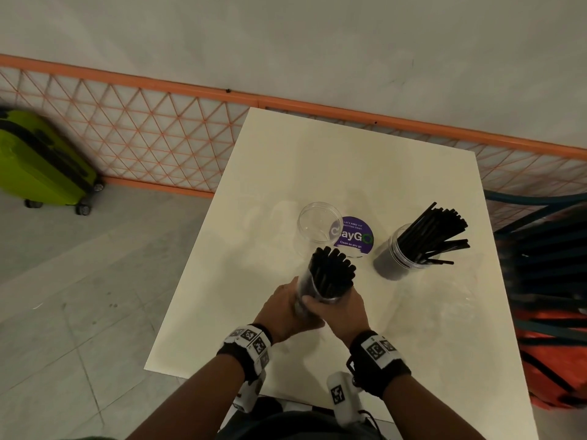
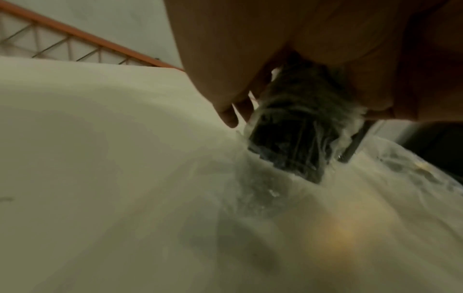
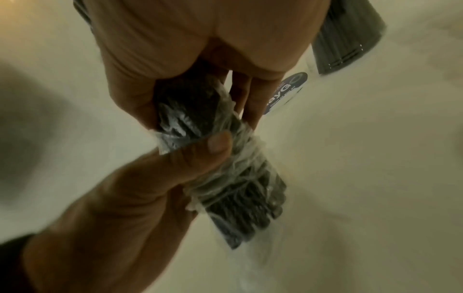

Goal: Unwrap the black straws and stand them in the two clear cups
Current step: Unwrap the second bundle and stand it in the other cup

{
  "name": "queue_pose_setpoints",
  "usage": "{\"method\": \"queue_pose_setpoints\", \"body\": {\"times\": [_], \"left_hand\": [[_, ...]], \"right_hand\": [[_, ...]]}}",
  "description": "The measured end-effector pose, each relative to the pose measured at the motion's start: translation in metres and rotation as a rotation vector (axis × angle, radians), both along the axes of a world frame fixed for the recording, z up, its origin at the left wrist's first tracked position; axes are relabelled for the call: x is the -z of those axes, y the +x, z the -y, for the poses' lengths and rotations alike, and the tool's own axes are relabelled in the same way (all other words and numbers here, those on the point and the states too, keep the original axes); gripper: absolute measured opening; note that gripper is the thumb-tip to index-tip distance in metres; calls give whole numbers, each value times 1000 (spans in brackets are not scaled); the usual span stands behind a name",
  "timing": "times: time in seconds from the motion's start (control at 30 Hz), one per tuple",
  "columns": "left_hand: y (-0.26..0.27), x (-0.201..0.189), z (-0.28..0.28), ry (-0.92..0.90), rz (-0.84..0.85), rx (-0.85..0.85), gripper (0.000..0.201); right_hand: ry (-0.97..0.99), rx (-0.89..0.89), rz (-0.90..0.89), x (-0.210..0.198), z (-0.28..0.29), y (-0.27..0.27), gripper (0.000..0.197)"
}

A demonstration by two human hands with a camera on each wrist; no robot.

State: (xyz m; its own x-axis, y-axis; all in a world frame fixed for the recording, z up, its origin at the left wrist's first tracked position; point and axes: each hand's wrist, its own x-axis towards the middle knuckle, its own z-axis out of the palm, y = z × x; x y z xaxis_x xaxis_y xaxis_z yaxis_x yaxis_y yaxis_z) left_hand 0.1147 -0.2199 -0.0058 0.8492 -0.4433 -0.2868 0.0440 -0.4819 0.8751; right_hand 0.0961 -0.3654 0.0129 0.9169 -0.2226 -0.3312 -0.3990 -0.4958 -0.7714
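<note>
Both hands are grasping one bundle of black straws (image 1: pixel 330 274) above the near middle of the white table (image 1: pixel 397 173). The left hand (image 1: pixel 287 308) is wrapping its fingers round the lower part, thumb (image 3: pixel 215 146) pressing across crinkled clear plastic wrap (image 3: pixel 240 158). The right hand (image 1: pixel 344 308) is curling round the bundle just above, fingers closed on it.

The wrap is thin, glossy and creased, bunching at the grip and sheathing the lower end (image 2: pixel 295 142); the upper straw ends are showing bare, matte and tubular. The bundle's long axis is running near upright, leaning away from the person, top end pointing toward the empty clear cup (image 1: pixel 317 223).

That cup is standing beside a round purple sticker (image 1: pixel 355 238). The second clear cup (image 1: pixel 400 252), to the right, is holding loose black straws (image 1: pixel 435 230) fanning rightward.
</note>
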Motion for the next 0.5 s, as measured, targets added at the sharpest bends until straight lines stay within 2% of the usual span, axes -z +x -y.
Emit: {"method": "queue_pose_setpoints", "body": {"times": [0.1, 0.17, 0.27, 0.4, 0.47, 0.5], "left_hand": [[0, -1, -6, -154, -200, -46, 68], [2, -2, -10, -206, -200, -61, 80], [1, -8, -12, -256, -128, -87, 74], [1, -17, -16, -429, -196, -156, 64], [1, -23, -19, -485, -262, -163, 63], [0, -27, -20, -507, -296, -162, 65]], "right_hand": [[201, 35, 51, -8, 0, 6, 58], [262, -21, 68, -15, 1, 10, 71], [297, -132, 11, -27, 2, 11, 82], [388, -278, -39, -49, 14, 7, 57], [290, -370, 11, -60, 22, 6, 51], [151, -410, 56, -66, 26, 6, 53]]}}
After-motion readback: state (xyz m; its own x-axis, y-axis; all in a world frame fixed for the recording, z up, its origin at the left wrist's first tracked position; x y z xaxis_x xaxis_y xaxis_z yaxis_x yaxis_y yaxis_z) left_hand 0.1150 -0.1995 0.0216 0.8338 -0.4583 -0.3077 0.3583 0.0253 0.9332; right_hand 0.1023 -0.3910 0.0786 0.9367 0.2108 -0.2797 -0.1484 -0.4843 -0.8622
